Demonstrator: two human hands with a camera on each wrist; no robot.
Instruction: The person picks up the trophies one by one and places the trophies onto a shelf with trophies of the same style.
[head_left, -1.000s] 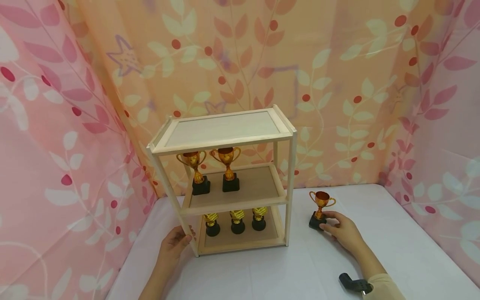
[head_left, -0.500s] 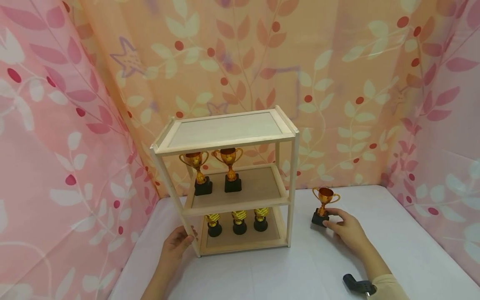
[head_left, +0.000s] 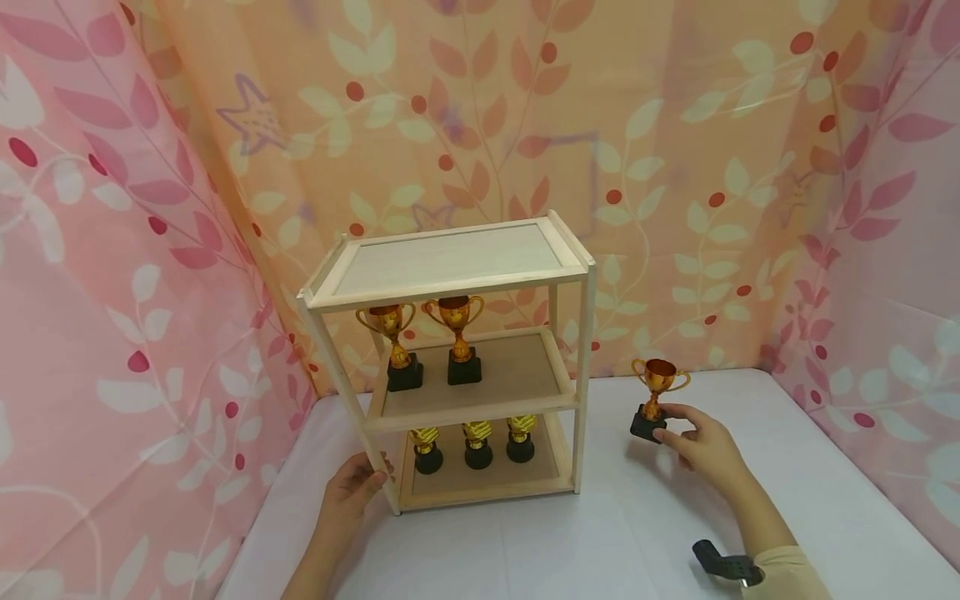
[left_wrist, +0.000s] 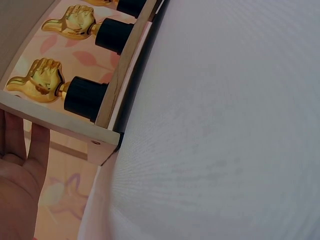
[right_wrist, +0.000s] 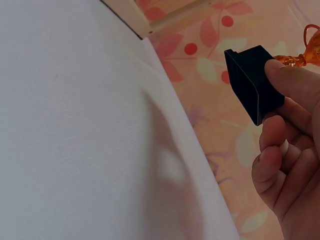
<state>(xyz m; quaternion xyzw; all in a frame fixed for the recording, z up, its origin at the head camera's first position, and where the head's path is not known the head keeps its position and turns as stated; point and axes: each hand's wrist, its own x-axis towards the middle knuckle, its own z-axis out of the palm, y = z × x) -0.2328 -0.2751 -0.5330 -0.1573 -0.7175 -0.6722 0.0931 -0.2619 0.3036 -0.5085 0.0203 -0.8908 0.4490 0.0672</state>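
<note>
My right hand (head_left: 705,450) pinches the black base of a small gold trophy cup (head_left: 660,379), to the right of a three-tier wooden shelf (head_left: 465,412). In the right wrist view the black base (right_wrist: 255,82) hangs above the table, its underside showing and the hand's shadow below. My left hand (head_left: 352,483) holds the shelf's front left post low down; in the left wrist view its fingers (left_wrist: 37,145) reach behind that post. Two gold cups, a left one (head_left: 403,350) and another beside it (head_left: 459,337), stand on the middle tier.
Three gold thumbs-up trophies on round black bases stand on the bottom tier, the left one (head_left: 426,450) nearest my left hand. The top tier (head_left: 450,254) is a flat panel. A white cloth (head_left: 525,550) covers the table, with patterned curtains (head_left: 675,167) around it.
My right hand has raised the trophy cup and carried it slightly right and away from me. The left hand stays on the post, and the shelf has not moved.
</note>
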